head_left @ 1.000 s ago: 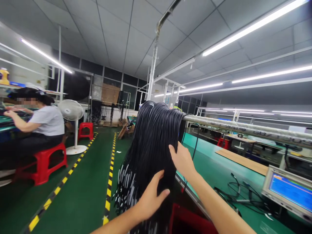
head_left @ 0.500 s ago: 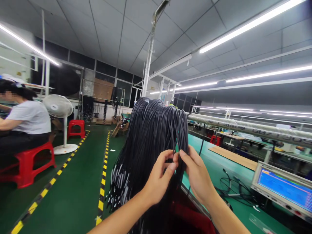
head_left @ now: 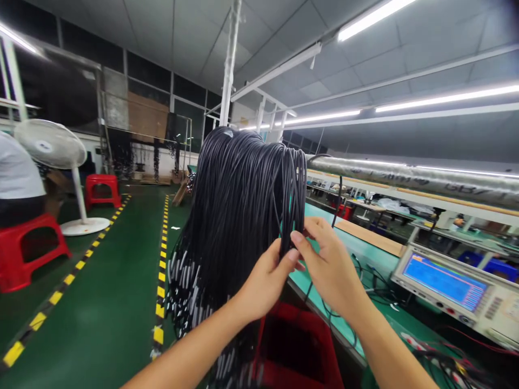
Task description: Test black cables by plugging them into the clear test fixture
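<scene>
A thick bundle of black cables [head_left: 235,200] hangs over a plastic-wrapped horizontal pipe [head_left: 381,175], its light-tipped ends dangling at the lower left. At the bundle's right edge, my left hand [head_left: 267,281] is closed around several of the hanging cables, thumb in front. My right hand [head_left: 328,259] meets it from the right, its thumb and fingers closed on the same strands. Both thumbs nearly touch. The fingertips behind the cables are partly hidden.
A red plastic bin [head_left: 300,351] sits below the cables. On the green bench [head_left: 352,248] at right stand a measuring instrument [head_left: 450,286] with a blue screen and loose wires. Leftward are a fan [head_left: 52,143], red stools [head_left: 24,248] and a seated person [head_left: 18,167].
The view has swung right and down, bringing the red bin and instrument further into sight. My hands have drawn together, now gathering several strands at the bundle's right edge.
</scene>
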The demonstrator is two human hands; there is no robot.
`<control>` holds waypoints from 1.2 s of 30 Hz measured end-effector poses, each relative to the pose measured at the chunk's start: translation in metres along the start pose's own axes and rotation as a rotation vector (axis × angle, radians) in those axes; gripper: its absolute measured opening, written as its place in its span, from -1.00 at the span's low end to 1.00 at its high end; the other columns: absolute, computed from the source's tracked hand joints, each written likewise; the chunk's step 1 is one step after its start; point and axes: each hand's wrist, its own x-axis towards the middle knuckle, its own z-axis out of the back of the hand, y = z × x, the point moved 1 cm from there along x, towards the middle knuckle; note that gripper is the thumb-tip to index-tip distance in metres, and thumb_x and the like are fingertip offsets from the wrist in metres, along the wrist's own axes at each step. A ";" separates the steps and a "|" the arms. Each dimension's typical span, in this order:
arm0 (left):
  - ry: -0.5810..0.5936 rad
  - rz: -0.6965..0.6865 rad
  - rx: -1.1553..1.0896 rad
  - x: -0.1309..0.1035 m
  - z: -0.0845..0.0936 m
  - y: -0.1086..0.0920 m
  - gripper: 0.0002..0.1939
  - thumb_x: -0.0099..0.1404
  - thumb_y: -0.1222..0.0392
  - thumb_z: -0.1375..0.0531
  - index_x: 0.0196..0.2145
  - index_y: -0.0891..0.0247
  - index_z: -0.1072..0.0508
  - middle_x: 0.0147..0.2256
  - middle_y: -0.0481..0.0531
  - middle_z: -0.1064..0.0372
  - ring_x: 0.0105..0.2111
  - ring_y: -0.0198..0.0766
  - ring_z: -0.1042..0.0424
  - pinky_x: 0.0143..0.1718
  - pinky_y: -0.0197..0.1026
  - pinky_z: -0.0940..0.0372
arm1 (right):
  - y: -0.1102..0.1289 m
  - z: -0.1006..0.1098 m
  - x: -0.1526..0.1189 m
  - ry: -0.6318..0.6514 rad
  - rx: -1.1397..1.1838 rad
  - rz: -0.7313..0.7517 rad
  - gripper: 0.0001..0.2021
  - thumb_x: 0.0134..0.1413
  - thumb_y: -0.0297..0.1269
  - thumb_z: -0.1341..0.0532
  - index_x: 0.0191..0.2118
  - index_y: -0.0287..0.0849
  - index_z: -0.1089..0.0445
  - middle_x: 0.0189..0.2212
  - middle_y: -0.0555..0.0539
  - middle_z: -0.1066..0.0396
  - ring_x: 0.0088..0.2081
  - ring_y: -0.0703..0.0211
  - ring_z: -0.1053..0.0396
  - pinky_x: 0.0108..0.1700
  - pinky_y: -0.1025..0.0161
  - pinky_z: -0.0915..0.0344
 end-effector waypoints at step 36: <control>-0.339 0.011 -0.104 0.000 -0.001 0.018 -0.83 0.14 0.11 -0.27 -0.33 0.22 -0.45 -0.43 -0.13 -0.42 -0.40 -0.40 -0.37 -0.30 -0.33 -0.27 | -0.020 -0.009 -0.009 -0.181 0.213 -0.195 -0.81 0.19 -0.14 -0.12 -0.38 -0.11 -0.25 -0.48 0.05 -0.33 -0.40 0.24 -0.30 -0.31 0.27 -0.25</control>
